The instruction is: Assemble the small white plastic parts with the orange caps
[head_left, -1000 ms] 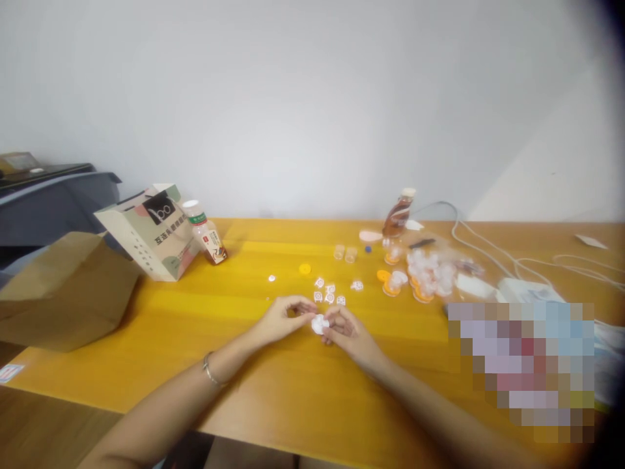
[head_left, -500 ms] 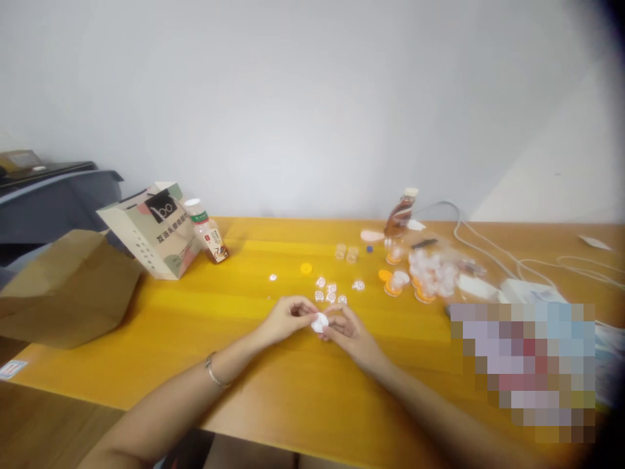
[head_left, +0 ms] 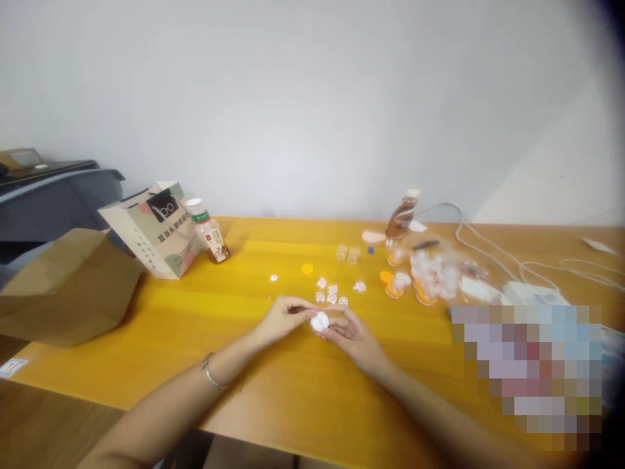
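Between my two hands, a little above the table, is a small round white disc (head_left: 319,322) with a raised centre; its exact kind is too small to tell. My left hand (head_left: 288,316) pinches its left edge between thumb and fingers. On the opposite side, my right hand (head_left: 354,333) grips the disc with thumb and curled fingers. Just beyond the hands lie several small white cut-out pieces (head_left: 333,290) on the yellow-brown table (head_left: 244,384). A yellow disc (head_left: 307,268) and a small white piece (head_left: 273,278) rest farther off.
At the left stand a printed paper bag (head_left: 168,234), a drink bottle (head_left: 209,234) and a brown paper bag (head_left: 73,286). To the right are clear cups (head_left: 353,255), a brown bottle (head_left: 402,213), a pile of white and orange parts (head_left: 434,277) and white cables (head_left: 488,244).
The disc has turned slightly between my fingers, and its face shows more fully now. Both hands stay in nearly the same place; the view has shifted very slightly.
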The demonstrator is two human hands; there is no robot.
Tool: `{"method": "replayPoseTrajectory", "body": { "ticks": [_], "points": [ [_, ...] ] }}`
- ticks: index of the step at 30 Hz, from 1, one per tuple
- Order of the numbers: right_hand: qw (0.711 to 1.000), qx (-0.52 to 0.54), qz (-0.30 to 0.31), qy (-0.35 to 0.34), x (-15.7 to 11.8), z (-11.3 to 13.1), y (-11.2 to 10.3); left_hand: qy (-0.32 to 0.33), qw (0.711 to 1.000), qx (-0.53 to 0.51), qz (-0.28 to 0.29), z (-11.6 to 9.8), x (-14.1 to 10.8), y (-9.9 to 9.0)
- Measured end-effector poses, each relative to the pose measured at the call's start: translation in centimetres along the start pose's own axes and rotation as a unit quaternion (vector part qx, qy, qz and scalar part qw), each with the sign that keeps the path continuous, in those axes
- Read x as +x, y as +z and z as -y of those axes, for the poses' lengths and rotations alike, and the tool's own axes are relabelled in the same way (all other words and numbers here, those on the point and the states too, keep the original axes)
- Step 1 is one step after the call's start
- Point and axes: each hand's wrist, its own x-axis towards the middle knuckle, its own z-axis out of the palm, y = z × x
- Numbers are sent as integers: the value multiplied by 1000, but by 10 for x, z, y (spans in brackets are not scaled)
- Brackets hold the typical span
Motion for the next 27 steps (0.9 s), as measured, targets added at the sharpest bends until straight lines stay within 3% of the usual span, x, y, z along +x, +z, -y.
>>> {"method": "replayPoseTrajectory", "body": {
  "ticks": [5,9,13,21,27],
  "points": [
    [1000,-23,-2,11,0,4,-1,18,1000,12,-7,-2,0,0],
    [1000,-26,-4,12,1,3,-3,93,987,127,-10,-11,-4,-3],
    [1000,-24,4,19,2,-1,-3,172,952,249,47,-17,-8,-4],
    [998,-40,-16,36,-2,1,4,206,903,366,92,-7,-8,-1],
    [998,-42,-14,46,-4,1,4,316,822,444,162,-10,-8,-14]
  ]
}}
